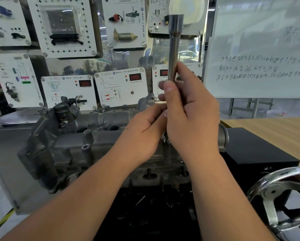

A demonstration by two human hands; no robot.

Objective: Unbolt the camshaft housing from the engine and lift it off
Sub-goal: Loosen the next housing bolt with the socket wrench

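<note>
We've got the right hand [189,108] wrapped around a long socket wrench [175,47], held upright above the camshaft housing [86,136], which sits on the engine. Our left hand [145,129] pinches the tool's lower end just beside it. A chrome handwheel [274,193] sits at lower right, sensor display boards [121,86] behind.

Bright, even light; soft, edge-warped picture.

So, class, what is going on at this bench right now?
A person stands over the grey camshaft housing, which sits on the engine. The right hand grips a long metal socket tool held upright, its wide end at the top. The left hand is curled near the tool's lower end, but what it grips is hidden. A chrome handwheel sits at the lower right.
</note>
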